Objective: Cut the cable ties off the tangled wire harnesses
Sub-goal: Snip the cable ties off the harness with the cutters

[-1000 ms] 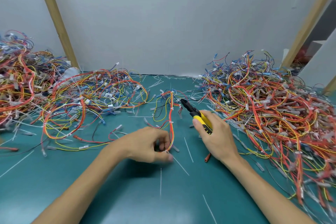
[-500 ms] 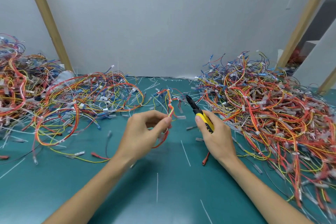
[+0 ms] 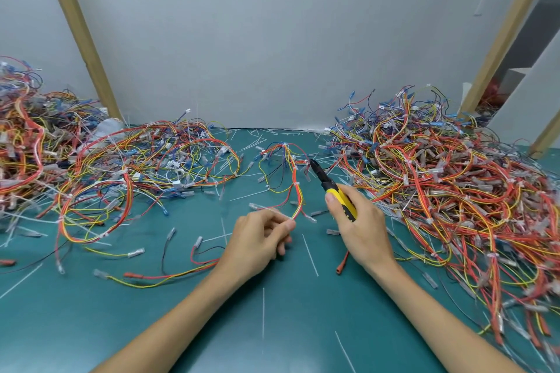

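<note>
Green table (image 3: 91,327), cut ties (image 3: 310,255) scattered about; the left hand (image 3: 257,239) pinches a small harness (image 3: 295,188), the right hand (image 3: 360,227) grips yellow cutters (image 3: 333,188) beside the big right pile (image 3: 454,191).

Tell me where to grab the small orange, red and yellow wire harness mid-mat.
Grip the small orange, red and yellow wire harness on its straight bundled trunk, just nearer than the white cable tie, coming from the left: the strands lie together there, and the yellow-handled cutters in the right hand occupy the right side.
</note>
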`<action>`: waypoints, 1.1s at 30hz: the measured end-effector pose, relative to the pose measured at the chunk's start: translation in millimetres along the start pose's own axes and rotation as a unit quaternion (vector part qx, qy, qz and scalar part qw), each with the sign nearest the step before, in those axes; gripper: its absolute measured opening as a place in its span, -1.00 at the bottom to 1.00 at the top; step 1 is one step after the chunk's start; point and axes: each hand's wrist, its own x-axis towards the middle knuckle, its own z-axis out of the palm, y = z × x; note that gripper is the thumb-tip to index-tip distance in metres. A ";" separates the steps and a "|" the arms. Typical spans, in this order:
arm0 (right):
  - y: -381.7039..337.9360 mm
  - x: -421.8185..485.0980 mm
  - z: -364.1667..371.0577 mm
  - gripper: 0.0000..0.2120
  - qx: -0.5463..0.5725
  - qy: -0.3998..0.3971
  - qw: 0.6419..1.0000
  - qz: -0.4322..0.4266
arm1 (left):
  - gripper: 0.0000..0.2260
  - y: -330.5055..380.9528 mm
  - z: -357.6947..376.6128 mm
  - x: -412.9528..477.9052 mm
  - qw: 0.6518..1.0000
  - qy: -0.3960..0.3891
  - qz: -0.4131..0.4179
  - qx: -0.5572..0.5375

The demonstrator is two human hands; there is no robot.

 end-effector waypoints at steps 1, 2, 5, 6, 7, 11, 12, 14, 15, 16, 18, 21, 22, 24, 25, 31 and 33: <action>-0.4 0.2 -0.2 -0.83 0.000 0.000 1.000 0.000 | -0.88 -0.3 -0.8 0.6 1.000 0.002 0.004 0.005; -0.2 0.6 0.0 -0.82 0.001 -0.001 1.000 0.000 | -0.89 -1.0 -1.9 1.5 1.000 0.004 0.011 0.013; 0.9 0.6 0.3 -0.74 0.001 -0.006 1.000 0.003 | -0.89 -2.8 -7.0 3.8 0.999 0.008 0.021 0.040; 0.8 0.1 0.7 -0.73 0.001 -0.008 1.000 0.006 | -0.89 -3.8 -8.4 3.9 0.999 0.010 0.021 0.049; 0.0 0.2 0.2 -0.74 0.003 -0.007 1.000 0.007 | -0.89 -3.5 -9.9 3.9 0.998 0.015 0.024 0.060; -7.3 1.3 -3.4 -0.75 0.028 -0.016 0.999 -0.005 | -0.89 -1.3 -16.1 1.3 0.975 0.059 0.104 0.187; -9.1 1.3 -4.0 -0.74 0.033 -0.017 0.999 -0.009 | -0.89 -0.3 -17.9 0.1 0.962 0.073 0.126 0.229; -11.8 -0.1 -3.2 -0.73 0.035 -0.022 0.999 -0.015 | -0.88 2.0 -21.0 -2.1 0.947 0.104 0.146 0.266; -12.6 -1.7 -2.0 -0.72 0.037 -0.026 0.999 -0.016 | -0.87 2.8 -21.5 -2.9 0.943 0.117 0.150 0.272; -13.2 -3.1 -0.4 -0.72 0.040 -0.029 0.999 -0.016 | -0.87 3.6 -21.2 -3.5 0.941 0.125 0.151 0.276; -14.1 -5.5 2.3 -0.72 0.046 -0.036 0.998 -0.018 | -0.87 4.0 -20.3 -4.1 0.938 0.136 0.152 0.279; -13.8 -6.7 4.3 -0.71 0.043 -0.039 0.998 -0.021 | -0.86 3.3 -19.6 -3.8 0.931 0.155 0.164 0.286; -13.3 -6.9 4.7 -0.71 0.039 -0.039 0.998 -0.020 | -0.85 3.1 -19.5 -3.4 0.928 0.164 0.169 0.289; -11.5 -7.2 4.8 -0.69 0.032 -0.039 0.998 -0.021 | -0.83 3.3 -18.8 -2.4 0.920 0.189 0.176 0.293; -10.5 -7.2 4.7 -0.70 0.031 -0.039 0.999 -0.021 | -0.83 3.6 -18.7 -1.9 0.916 0.202 0.179 0.296; -6.8 -5.4 5.3 -0.71 0.052 -0.038 0.998 -0.002 | -0.85 -1.8 -20.0 1.1 0.909 0.234 0.200 0.281; -6.0 -5.1 5.1 -0.70 0.059 -0.038 0.998 0.004 | -0.85 -3.7 -19.7 1.7 0.907 0.236 0.205 0.283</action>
